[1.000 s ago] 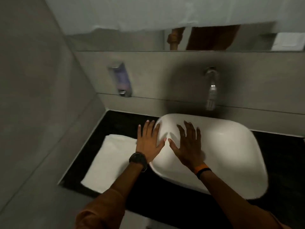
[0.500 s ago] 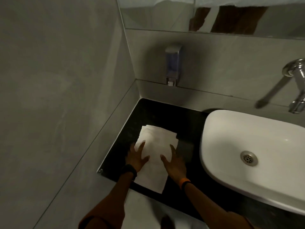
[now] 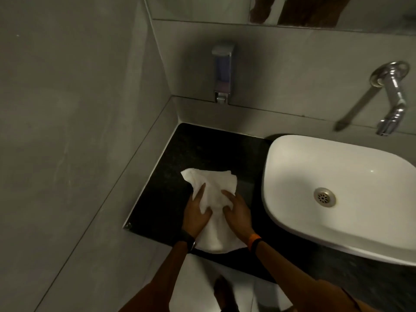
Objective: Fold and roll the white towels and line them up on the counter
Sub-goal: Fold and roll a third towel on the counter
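A white towel (image 3: 213,192) lies on the black counter (image 3: 202,149), left of the basin, bunched in the middle with its near end hanging over the counter's front edge. My left hand (image 3: 195,212) presses on the towel's left side, thumb tucked into the cloth. My right hand (image 3: 236,212) grips a fold of the towel on its right side, fingers curled into it. A black watch is on the left wrist and an orange band on the right.
A white oval basin (image 3: 292,226) fills the counter's right part, under a chrome tap (image 3: 391,102). A soap dispenser (image 3: 222,73) hangs on the back wall. Grey walls close the left side and back. A mirror edge (image 3: 225,10) runs along the top.
The flat folded towel has been gathered and crumpled between both hands. The hands went from lying flat with spread fingers to gripping the cloth. The view shifted slightly.
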